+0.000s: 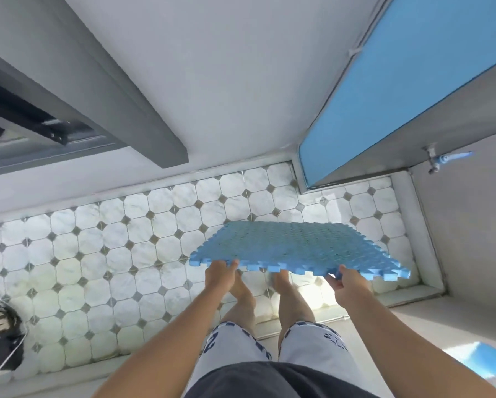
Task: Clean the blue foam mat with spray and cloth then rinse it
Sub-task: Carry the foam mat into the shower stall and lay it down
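Your left hand [219, 272] and right hand [348, 282] grip the blue foam mat [295, 245], held flat above the tiled floor [97, 254].

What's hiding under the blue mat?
Under the blue foam mat, gripped at its near edge by the left hand and right hand, the tiled floor and two bare feet show. The toes and the floor straight beneath are covered.
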`<state>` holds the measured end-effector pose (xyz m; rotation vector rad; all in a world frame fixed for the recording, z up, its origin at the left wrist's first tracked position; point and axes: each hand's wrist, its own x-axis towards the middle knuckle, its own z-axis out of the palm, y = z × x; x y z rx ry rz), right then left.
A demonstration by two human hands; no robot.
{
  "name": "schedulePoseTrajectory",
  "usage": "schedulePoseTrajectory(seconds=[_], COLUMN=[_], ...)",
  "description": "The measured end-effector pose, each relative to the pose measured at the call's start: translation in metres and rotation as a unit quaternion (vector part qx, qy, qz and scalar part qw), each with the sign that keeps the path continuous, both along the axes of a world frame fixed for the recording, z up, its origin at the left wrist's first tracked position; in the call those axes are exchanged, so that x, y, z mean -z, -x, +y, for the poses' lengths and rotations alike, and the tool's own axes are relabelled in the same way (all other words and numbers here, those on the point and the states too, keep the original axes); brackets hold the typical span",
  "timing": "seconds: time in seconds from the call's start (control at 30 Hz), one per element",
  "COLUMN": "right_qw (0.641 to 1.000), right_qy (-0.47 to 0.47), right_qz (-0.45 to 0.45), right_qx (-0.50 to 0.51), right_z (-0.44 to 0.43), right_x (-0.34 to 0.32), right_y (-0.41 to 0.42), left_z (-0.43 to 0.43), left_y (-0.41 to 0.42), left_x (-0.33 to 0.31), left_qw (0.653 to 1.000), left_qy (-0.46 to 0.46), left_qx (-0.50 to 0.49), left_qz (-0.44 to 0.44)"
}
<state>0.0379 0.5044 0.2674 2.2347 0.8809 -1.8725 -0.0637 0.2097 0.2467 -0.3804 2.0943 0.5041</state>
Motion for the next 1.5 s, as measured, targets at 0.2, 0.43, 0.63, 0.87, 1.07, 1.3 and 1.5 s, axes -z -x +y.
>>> schedulePoseTrajectory(seconds=[0.2,0.43,0.63,0.87,1.07,1.3,1.5], right_qw=[0.994,0.948,0.893,0.853,0.834,0.788,0.800], right_qy=[-0.013,-0.044,-0.090,-0.085,-0.081,-0.112,-0.144], right_qz=[0.005,-0.042,-0.047,-0.033,0.008,0.008,0.061], right_qx=[0.107,0.312,0.439,0.513,0.546,0.605,0.579], right_z=[0.035,0.085,0.131,0.173,0.198,0.197,0.238], right_x=[-0.014,-0.021,-0.029,-0.008,0.011,0.088,0.085], right_y=[-0.043,-0.110,-0.140,-0.128,-0.110,-0.129,-0.121], left_z=[0.064,0.184,0.308,0.397,0.470,0.502,0.539], left_y=[0.016,0.021,0.007,0.024,0.041,0.022,0.029], left_x=[-0.009,0.012,0.009,0.017,0.019,0.106,0.085], left_qw=[0.994,0.980,0.992,0.994,0.986,0.973,0.958], left_qy=[-0.011,-0.032,-0.074,-0.105,-0.165,-0.227,-0.281], left_qx=[0.109,0.196,0.081,-0.021,-0.029,0.028,0.061], left_qz=[0.006,-0.008,-0.058,-0.010,0.002,-0.034,-0.001])
